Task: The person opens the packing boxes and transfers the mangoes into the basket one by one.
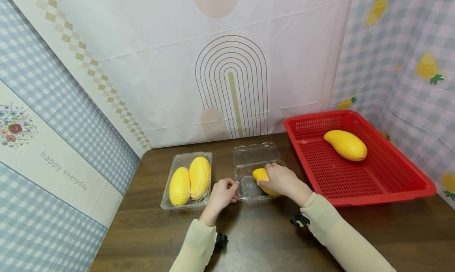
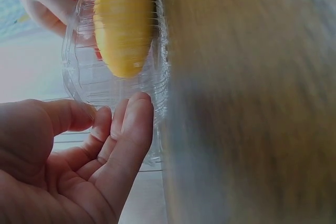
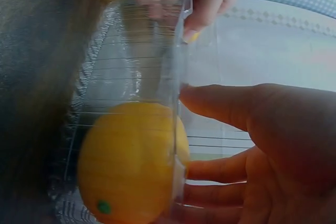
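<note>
An uncovered clear plastic box [image 1: 249, 188] lies on the table with its lid [image 1: 256, 153] folded back towards the wall. My right hand [image 1: 282, 179] holds a yellow mango [image 1: 261, 175] in the right half of this box, fingers curled over its top. In the right wrist view a green spot marks the near end of the mango [image 3: 131, 156], seen through the ribbed plastic wall. At the box's left edge, my left hand [image 1: 222, 193] pinches the rim between thumb and bent fingers.
To the left stands a closed clear box [image 1: 165, 205] holding two mangoes [image 1: 179, 185]. A red perforated basket [image 1: 316, 185] at the right has one mango [image 1: 346, 145] inside. A patterned cloth wall [image 1: 170, 106] borders the brown table [image 1: 142, 232] at the back.
</note>
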Available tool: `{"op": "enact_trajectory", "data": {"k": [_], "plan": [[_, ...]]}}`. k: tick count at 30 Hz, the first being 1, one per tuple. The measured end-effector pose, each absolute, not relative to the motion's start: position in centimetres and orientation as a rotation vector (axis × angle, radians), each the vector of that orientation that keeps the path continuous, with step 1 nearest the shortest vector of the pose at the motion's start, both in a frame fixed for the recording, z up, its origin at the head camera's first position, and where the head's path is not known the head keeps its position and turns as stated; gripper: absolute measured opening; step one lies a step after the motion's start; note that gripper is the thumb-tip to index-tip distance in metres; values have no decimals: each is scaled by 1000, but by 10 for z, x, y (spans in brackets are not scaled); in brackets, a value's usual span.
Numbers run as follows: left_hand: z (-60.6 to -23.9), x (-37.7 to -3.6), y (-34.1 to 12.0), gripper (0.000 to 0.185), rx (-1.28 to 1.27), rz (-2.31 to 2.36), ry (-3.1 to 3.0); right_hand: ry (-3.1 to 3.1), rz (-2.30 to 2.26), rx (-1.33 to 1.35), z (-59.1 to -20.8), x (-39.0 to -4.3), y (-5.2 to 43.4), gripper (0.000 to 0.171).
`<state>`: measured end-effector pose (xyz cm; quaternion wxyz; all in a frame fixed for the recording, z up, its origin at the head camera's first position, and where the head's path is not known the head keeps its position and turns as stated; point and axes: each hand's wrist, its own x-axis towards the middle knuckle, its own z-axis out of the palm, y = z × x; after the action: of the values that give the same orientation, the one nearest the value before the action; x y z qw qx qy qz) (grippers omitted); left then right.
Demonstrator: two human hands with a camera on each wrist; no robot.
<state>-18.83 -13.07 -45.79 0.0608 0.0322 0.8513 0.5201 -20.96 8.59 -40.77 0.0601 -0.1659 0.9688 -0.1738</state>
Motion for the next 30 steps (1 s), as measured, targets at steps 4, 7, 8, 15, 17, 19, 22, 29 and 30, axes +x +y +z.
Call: {"op": "enact_trajectory", "data": {"k": [4,7,8,15,17,19,22,29,30], "plan": [[-458,-188,-131,25,96,1570,2580,2952,-522,-492,-413,-211,86,61],[-458,-188,-131,25,97,1573,2578,2959,-516,-485,-418,-212,86,64],[-458,-188,-131,25,97,1573,2579,2956,-519,-477,-419,-212,86,65],[-457,-187,-130,25,92,1578,2578,2910,-590,-432,-427,-210,84,76],[-457,-187,-129,25,94,1573,2577,2901,-603,-442,-430,-209,83,79],[-456,-187,-129,25,95,1565,2578,2900,-606,-466,-433,-208,83,82],[-456,-187,-129,26,94,1555,2584,2904,-609,-489,-437,-208,82,84],[-458,-188,-129,26,92,1546,2607,2927,-600,-523,-439,-208,81,85],[-458,-188,-130,26,91,1543,2611,2930,-596,-530,-439,-208,80,84]]}}
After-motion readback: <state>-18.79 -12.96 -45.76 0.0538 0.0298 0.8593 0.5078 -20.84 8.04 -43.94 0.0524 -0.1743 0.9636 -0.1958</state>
